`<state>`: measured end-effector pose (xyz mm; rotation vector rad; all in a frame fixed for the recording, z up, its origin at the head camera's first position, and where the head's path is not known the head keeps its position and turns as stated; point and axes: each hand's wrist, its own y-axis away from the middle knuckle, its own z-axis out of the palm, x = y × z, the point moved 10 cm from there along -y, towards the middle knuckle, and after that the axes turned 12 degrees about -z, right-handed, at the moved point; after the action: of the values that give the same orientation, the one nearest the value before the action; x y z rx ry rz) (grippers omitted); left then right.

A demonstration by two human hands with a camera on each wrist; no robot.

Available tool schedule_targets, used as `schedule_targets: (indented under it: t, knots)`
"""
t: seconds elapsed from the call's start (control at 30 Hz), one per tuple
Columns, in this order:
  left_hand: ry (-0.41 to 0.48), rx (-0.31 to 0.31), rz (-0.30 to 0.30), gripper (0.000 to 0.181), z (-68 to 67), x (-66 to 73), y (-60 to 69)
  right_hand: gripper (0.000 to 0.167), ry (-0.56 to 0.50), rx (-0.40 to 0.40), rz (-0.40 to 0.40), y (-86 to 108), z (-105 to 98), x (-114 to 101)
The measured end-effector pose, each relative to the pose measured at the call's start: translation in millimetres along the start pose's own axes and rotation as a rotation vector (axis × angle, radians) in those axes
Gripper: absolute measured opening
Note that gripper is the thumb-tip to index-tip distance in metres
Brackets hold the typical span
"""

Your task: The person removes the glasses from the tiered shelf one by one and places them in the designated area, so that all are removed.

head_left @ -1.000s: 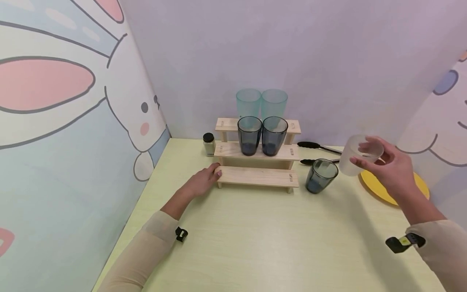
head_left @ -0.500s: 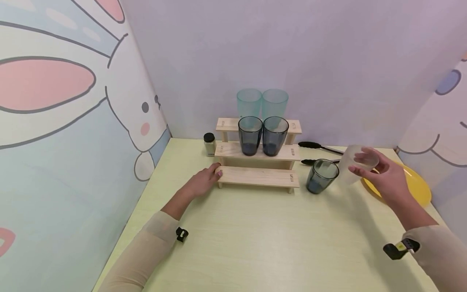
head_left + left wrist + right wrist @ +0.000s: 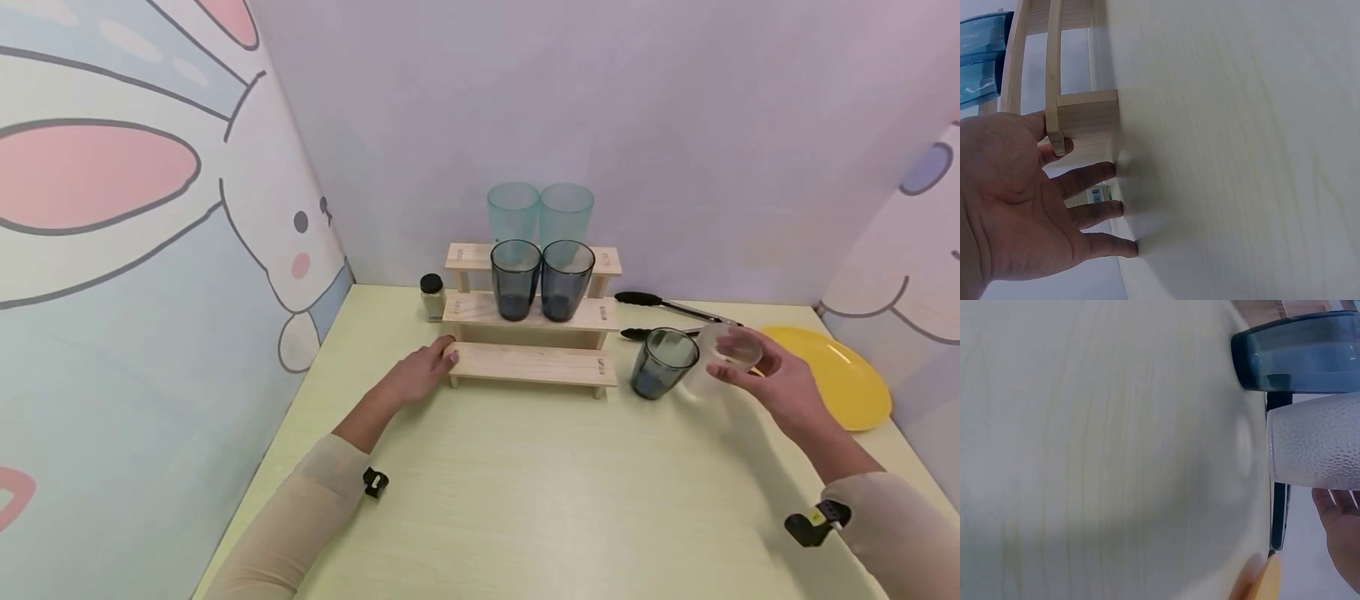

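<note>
In the head view, my left hand (image 3: 416, 373) rests at the left end of a three-step wooden rack (image 3: 532, 363). The left wrist view shows its thumb and index finger pinching the end of the lowest plank, with the other fingers (image 3: 1094, 214) spread and reaching to the table. My right hand (image 3: 783, 385) holds a frosted clear tumbler (image 3: 703, 377) by its side. That tumbler, textured in the right wrist view, is very low over the table, right beside a smoky grey glass (image 3: 660, 367). Whether its base touches the table, I cannot tell.
Two grey glasses (image 3: 515, 287) stand on the middle step, and two teal tumblers (image 3: 513, 210) on the top one. A black-lidded jar (image 3: 432, 298) is left of the rack. Black-handled tongs (image 3: 667, 304) lie behind the loose glass. A yellow plate (image 3: 847, 379) sits far right, near the wall.
My right hand has lowered the frosted tumbler and shifted it left toward the loose grey glass, uncovering more of the yellow plate. The left hand has stayed on the rack.
</note>
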<state>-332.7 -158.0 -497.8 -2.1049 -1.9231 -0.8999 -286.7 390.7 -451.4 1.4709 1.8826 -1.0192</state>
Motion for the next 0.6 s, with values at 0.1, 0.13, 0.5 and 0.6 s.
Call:
schedule_targets:
  t: [0.1, 0.13, 0.5, 0.6]
  knots:
    - [0.000, 0.000, -0.001, 0.063, 0.1, 0.2, 0.0, 0.064, -0.003, -0.008, 0.005, 0.6, 3, 4]
    - [-0.001, 0.000, -0.002, 0.063, 0.2, 0.1, -0.1, 0.064, -0.004, -0.012, 0.006, 1.0, 4, 6]
    - [-0.006, -0.008, -0.010, 0.065, 1.3, -0.6, -0.5, 0.070, 0.016, -0.049, 0.013, 2.6, 12, 13]
    - [0.004, -0.011, -0.012, 0.066, 1.7, -1.4, -0.9, 0.073, 0.031, -0.056, 0.018, 2.7, 13, 14]
